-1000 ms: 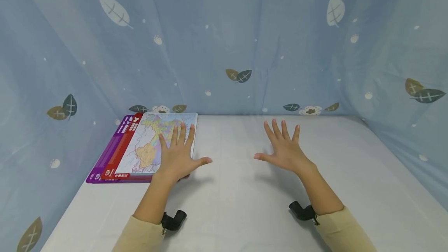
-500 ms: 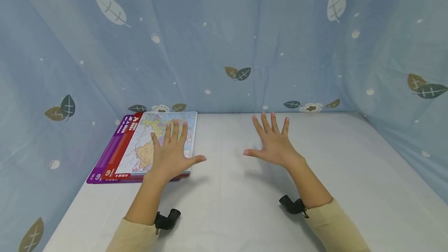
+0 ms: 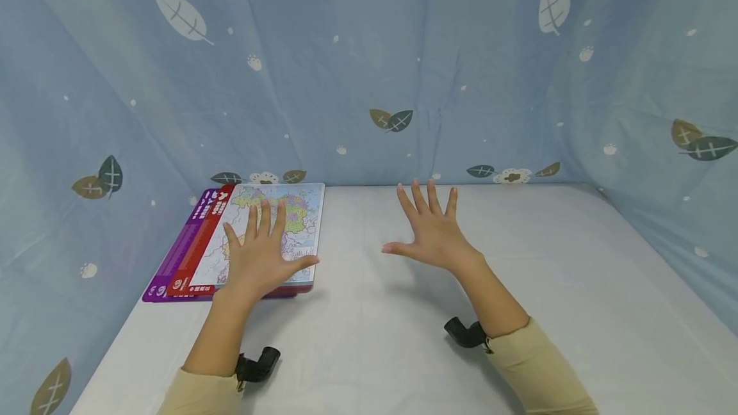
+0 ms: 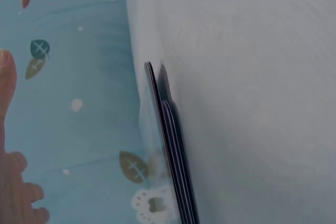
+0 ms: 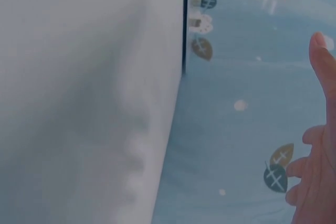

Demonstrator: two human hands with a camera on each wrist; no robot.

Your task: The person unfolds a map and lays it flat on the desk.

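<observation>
My left hand (image 3: pixel 256 261), fingers spread straight, hovers above a stack of map boards and covers part of the upper one. That top map board (image 3: pixel 311 210) has a red strip down its left side and a coloured map. A purple-edged board (image 3: pixel 179 255) juts out beneath it on the left. In the left wrist view the stack (image 4: pixel 173 156) appears edge-on, apart from the left hand (image 4: pixel 13 171). My right hand (image 3: pixel 435 235) is spread over the white table to the right of the stack and holds nothing; its thumb (image 5: pixel 321 59) points up in the right wrist view.
A white cloth covers the table (image 3: pixel 369 338). Blue curtain (image 3: pixel 369 69) with leaf prints hangs behind and along both sides. Black wrist devices, one on the left wrist (image 3: pixel 256 365) and one on the right wrist (image 3: pixel 464 333), stick out inward.
Both hands have shifted to the left with fingers still spread, the left one farther over the map boards. The boards have stayed in place; the head view has tilted slightly.
</observation>
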